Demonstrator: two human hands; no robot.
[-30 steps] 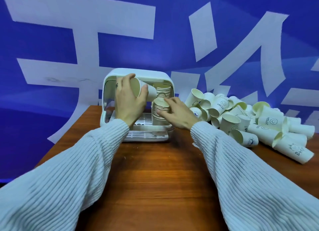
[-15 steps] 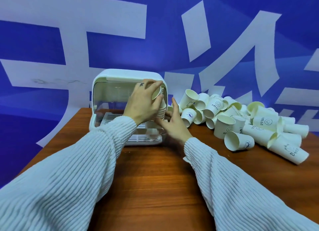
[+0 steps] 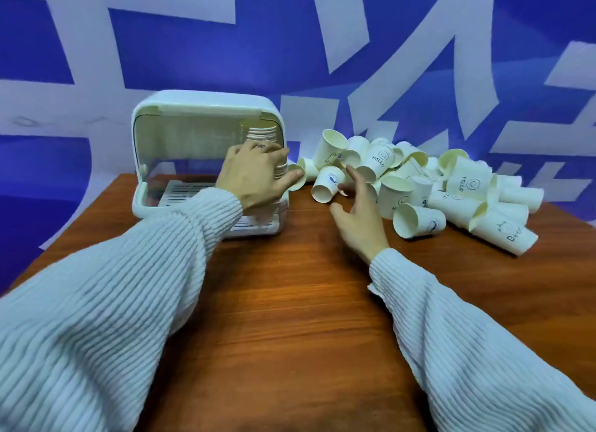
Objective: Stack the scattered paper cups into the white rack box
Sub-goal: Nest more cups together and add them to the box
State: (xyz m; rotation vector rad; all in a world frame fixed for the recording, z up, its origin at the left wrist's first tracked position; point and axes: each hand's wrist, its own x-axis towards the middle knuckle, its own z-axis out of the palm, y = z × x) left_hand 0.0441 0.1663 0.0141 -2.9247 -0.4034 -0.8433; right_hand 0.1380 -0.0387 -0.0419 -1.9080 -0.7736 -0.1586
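The white rack box (image 3: 206,109) stands open at the left rear of the wooden table (image 3: 290,318). Two stacks of nested cups sit at its right side: a rear stack (image 3: 259,133) standing free, and a front stack (image 3: 280,170) gripped by the left hand (image 3: 254,176), whose fingers curl round it. The right hand (image 3: 358,218) is released and holds nothing; its fingers are spread and reach toward the heap of loose paper cups (image 3: 451,186) lying to the right of the box. The nearest loose cup (image 3: 327,183) lies on its side just beyond the fingertips, mouth toward the camera.

Assessment: the step in hand is fetching another cup while the front stack is steadied. Most cups are not yet stacked, so the task appears far from complete. The next move calls for closing the right hand round one cup only, turning it to match the stack, and seating it squarely. Risk: a careless reach could nudge neighbouring cups off the table edge.
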